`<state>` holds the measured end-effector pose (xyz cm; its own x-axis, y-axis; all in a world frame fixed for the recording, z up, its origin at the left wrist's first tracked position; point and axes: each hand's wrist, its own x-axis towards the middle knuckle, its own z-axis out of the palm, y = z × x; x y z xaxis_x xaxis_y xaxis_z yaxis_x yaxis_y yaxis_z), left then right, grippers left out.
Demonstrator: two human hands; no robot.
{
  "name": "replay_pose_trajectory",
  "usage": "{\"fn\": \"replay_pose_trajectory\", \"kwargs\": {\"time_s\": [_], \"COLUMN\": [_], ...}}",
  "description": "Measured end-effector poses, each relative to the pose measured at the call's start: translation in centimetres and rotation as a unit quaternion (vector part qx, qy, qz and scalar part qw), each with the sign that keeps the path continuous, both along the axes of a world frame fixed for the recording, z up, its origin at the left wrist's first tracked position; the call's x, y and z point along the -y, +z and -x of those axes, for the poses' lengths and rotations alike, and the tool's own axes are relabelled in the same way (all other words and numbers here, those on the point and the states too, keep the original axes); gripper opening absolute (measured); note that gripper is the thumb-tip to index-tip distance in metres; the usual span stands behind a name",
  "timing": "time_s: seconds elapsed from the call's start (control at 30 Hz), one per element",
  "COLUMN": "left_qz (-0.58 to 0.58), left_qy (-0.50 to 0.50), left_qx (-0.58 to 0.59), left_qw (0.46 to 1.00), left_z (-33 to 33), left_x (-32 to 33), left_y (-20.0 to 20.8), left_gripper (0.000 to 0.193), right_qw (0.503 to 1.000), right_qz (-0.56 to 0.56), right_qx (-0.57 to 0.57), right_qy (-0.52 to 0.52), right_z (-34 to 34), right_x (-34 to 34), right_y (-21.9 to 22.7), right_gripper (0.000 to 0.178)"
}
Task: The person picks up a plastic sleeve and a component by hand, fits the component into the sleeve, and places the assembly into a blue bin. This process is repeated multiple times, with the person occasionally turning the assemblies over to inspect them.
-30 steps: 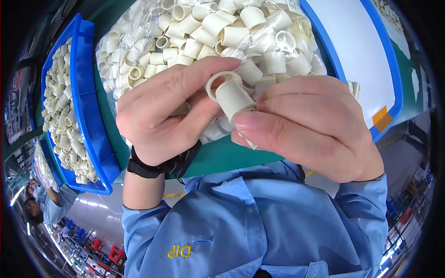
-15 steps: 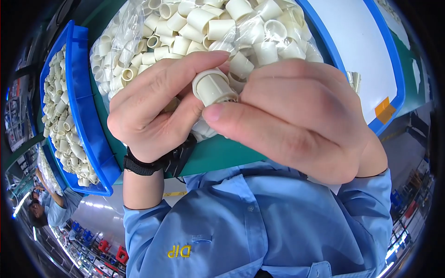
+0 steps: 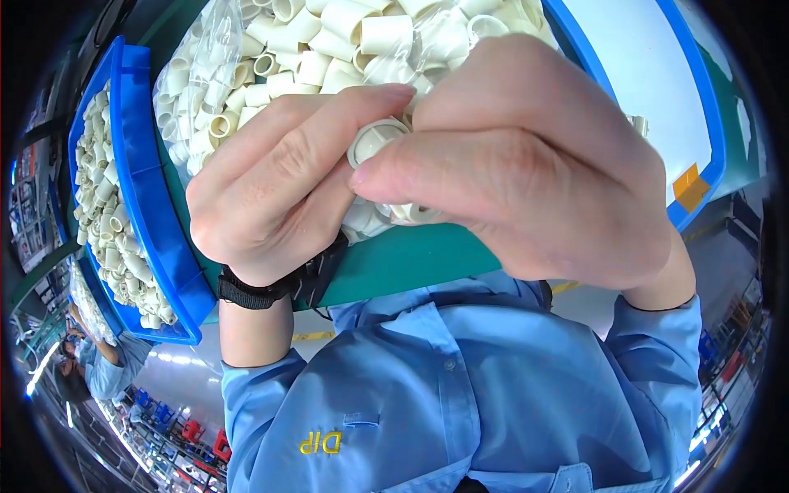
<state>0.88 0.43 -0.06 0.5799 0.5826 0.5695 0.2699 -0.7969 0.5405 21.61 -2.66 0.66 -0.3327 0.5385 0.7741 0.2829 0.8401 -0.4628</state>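
A cream plastic pipe fitting (image 3: 374,141) with a round rim is held between my two hands, tilted, its lower part hidden by my right thumb. My left hand (image 3: 275,177) is closed around its left side with thumb and fingers. My right hand (image 3: 542,172) comes over it from the right, thumb pressed across the front and the other fingers curled behind. Just behind both hands lies a clear plastic bag (image 3: 220,70) full of cream tube-shaped fittings (image 3: 386,34). A few more pale pieces show below my hands at the table's near side.
On the left stands a blue bin (image 3: 146,164) holding many small cream fittings (image 3: 105,197). To the right is a blue-rimmed white tray (image 3: 637,53) with orange tape (image 3: 690,188) on its corner. The green tabletop (image 3: 411,261) ends near my body. Another person (image 3: 115,361) is farther off at left.
My right hand has risen and rolled over the fitting, its thumb now lying across the front. The fitting has turned so its rim shows more. My left hand has barely moved.
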Motion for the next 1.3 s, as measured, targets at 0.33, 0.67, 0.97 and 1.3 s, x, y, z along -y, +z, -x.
{"fn": "replay_pose_trajectory", "kwargs": {"time_s": [0.33, 0.67, 0.97, 1.3], "left_qz": [0.061, 0.07, 0.033, 0.035], "left_qy": [-0.02, -0.007, -0.033, -0.073], "left_qx": [0.008, -0.005, 0.06, 0.034], "left_qw": [0.998, 0.997, 0.997, 0.996], "left_z": [-0.2, -0.3, -1.1, -0.8], "left_x": [0.6, 0.4, -0.2, -0.6], "left_y": [0.6, 0.6, -0.1, 0.1], "left_gripper": [0.025, 0.029, 0.031, 0.026], "right_qw": [0.998, 0.999, 0.995, 0.994], "right_qz": [0.043, -0.025, -0.095, -0.097], "right_qx": [0.036, 0.025, 0.024, 0.017], "right_qy": [0.03, 0.006, -0.02, 0.039], "right_z": [-0.8, -1.3, -0.7, -0.8], "right_x": [0.8, 1.4, 0.7, -0.1], "right_y": [1.0, -0.7, -1.4, -1.5], "right_gripper": [0.042, 0.048, 0.048, 0.045]}}
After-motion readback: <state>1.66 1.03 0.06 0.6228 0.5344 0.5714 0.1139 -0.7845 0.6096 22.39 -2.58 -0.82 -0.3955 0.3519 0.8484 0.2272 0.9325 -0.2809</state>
